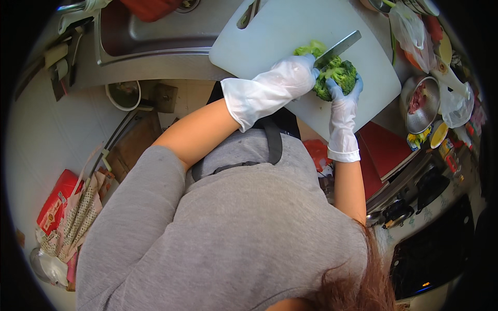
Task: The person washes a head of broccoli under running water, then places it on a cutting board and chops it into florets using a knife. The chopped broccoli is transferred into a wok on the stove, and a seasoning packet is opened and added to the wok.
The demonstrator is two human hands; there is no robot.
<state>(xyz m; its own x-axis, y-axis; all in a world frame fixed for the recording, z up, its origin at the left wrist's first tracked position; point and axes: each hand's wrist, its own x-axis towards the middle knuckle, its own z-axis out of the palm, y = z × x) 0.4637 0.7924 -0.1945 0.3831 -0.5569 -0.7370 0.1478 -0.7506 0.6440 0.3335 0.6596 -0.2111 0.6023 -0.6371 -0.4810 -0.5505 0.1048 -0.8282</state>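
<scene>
My left hand (297,76), in a whitish glove with bluish fingertips, is closed round the handle of a kitchen knife (342,44). The handle is hidden in the fist; the broad blade points up and right across the broccoli. A head of broccoli (342,74) lies on the white cutting board (268,42). My right hand (346,93), gloved the same way, grips its near side with thumb and fingers spread around it. Behind the blade, a paler green piece of broccoli (311,48) rests on the board. Whether it is cut free, I cannot tell.
A steel sink (167,33) holding something red (151,7) adjoins the board on the left. At right stand a metal bowl (428,105) with raw meat, plastic bags (408,29) and a yellow-lined dish (439,134). A white-rimmed bucket (138,97) is below the counter.
</scene>
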